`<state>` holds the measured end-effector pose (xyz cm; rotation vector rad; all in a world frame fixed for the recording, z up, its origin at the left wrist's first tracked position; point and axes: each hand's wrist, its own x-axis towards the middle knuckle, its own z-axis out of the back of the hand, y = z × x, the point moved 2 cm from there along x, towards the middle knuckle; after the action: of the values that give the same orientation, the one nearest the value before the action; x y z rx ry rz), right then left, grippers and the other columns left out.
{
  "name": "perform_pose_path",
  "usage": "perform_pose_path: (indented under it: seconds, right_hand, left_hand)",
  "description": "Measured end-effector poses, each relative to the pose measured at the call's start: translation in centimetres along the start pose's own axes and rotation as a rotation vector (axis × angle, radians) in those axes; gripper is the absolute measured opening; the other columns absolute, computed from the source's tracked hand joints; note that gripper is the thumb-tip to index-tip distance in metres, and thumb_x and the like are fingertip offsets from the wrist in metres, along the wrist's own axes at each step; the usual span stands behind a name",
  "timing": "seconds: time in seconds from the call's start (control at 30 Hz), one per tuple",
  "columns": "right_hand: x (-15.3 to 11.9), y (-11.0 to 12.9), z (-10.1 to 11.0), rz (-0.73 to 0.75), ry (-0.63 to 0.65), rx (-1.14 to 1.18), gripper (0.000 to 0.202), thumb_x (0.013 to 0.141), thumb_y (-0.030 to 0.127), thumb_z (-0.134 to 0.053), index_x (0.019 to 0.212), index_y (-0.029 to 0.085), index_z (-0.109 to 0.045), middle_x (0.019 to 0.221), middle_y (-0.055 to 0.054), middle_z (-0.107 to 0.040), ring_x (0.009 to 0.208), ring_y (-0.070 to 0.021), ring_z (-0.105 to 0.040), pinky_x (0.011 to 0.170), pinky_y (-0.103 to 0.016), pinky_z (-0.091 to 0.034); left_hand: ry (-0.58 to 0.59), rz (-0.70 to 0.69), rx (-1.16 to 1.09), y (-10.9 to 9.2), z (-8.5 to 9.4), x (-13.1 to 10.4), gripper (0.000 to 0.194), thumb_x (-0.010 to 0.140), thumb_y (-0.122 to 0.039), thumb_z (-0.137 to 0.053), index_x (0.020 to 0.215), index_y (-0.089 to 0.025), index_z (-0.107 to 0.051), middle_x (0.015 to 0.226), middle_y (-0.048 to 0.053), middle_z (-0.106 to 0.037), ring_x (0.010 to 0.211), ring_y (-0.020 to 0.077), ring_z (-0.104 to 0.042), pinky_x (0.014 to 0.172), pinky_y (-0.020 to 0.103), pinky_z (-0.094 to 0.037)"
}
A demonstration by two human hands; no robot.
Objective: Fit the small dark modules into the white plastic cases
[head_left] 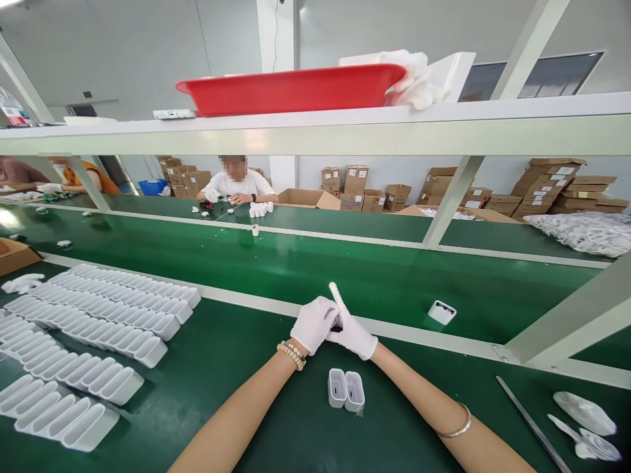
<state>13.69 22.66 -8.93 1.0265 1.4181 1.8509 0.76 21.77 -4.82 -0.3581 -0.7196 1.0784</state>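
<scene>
My left hand [314,325], in a white glove with a beaded bracelet at the wrist, is closed with its fingertips pressed against my right hand. My right hand [353,332], also gloved, has one finger stretched up and away while its thumb meets the left fingers. A small dark spot shows between them; whatever they grip is hidden. Below the hands, a pair of white open-topped plastic cases [346,390] stand side by side on the dark green table [276,420].
Rows of white cases [98,315] fill the table's left side. One white case [442,313] lies on the green belt [305,263]. At right are a metal strip [532,424] and white wrapped bundles [586,414]. A shelf [315,135] with a red tray [296,90] spans overhead. Co-workers sit opposite.
</scene>
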Motion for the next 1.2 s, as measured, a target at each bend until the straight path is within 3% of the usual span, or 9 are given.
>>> perform_pose_path:
  seconds: [0.27,0.47,0.7,0.77,0.97,1.1,1.2]
  right_hand:
    - [0.1,-0.4,0.1,0.004,0.032,-0.048,0.109,0.078,0.031,-0.073,0.157,0.02,0.002,0.094,-0.003,-0.062,0.08,-0.0176,-0.059,0.085,-0.037,-0.052]
    - [-0.1,-0.4,0.2,0.011,0.026,-0.094,0.105,0.082,0.029,-0.068,0.156,0.02,0.006,0.09,-0.001,-0.062,0.081,-0.0173,-0.06,0.087,-0.038,-0.052]
    - [-0.3,0.0,0.0,0.031,-0.008,-0.189,0.108,0.079,0.022,-0.065,0.155,0.019,0.011,0.097,-0.004,-0.064,0.085,-0.0177,-0.062,0.089,-0.038,-0.052]
    - [-0.2,-0.2,0.0,0.038,-0.024,-0.227,0.104,0.08,0.02,-0.062,0.155,0.017,0.009,0.092,-0.002,-0.064,0.08,-0.0169,-0.061,0.087,-0.037,-0.052]
    - [0.0,-1.2,-0.3,0.037,-0.122,-0.398,0.089,0.075,0.008,-0.052,0.154,0.018,-0.012,0.073,0.004,-0.061,0.064,-0.015,-0.057,0.077,-0.034,-0.055]
    - [0.1,-1.4,-0.6,0.032,-0.208,-0.566,0.075,0.072,0.003,-0.047,0.145,0.018,-0.035,0.076,0.001,-0.064,0.067,-0.0162,-0.058,0.07,-0.032,-0.053]
    - [0.1,-1.1,-0.3,0.02,-0.241,-0.727,0.068,0.073,0.004,-0.046,0.14,0.019,-0.043,0.081,-0.001,-0.065,0.067,-0.0164,-0.056,0.067,-0.031,-0.051]
  left_hand:
    - [-0.013,-0.04,0.03,-0.3,-0.1,0.0,0.017,0.093,-0.017,-0.046,0.088,-0.02,-0.061,0.082,0.001,-0.061,0.08,0.0174,-0.06,0.078,0.03,-0.05]
    - [-0.008,-0.057,0.033,-0.4,-0.1,-0.2,0.017,0.095,-0.021,-0.046,0.087,-0.02,-0.061,0.083,0.001,-0.06,0.08,0.0175,-0.059,0.078,0.031,-0.049]
    - [0.01,-0.036,0.019,-0.3,-0.1,-0.3,0.02,0.094,-0.014,-0.039,0.083,-0.02,-0.055,0.079,0.001,-0.057,0.075,0.017,-0.058,0.072,0.03,-0.047]
    - [0.026,-0.037,0.016,-0.2,-0.2,-0.2,0.019,0.093,-0.014,-0.04,0.083,-0.02,-0.054,0.079,0.001,-0.057,0.075,0.0169,-0.058,0.072,0.03,-0.047]
    - [0.095,-0.063,0.029,-0.2,-0.2,-0.1,0.02,0.094,-0.014,-0.04,0.081,-0.02,-0.055,0.079,0.001,-0.057,0.076,0.0176,-0.058,0.073,0.03,-0.047]
    - [0.137,-0.092,0.045,-0.4,-0.5,-0.3,0.018,0.092,-0.013,-0.044,0.083,-0.02,-0.057,0.082,0.002,-0.059,0.077,0.0181,-0.059,0.074,0.03,-0.048]
    - [0.138,-0.095,0.057,-0.5,-0.6,-0.3,0.017,0.092,-0.012,-0.045,0.084,-0.02,-0.058,0.083,0.002,-0.06,0.078,0.0186,-0.06,0.074,0.03,-0.048]
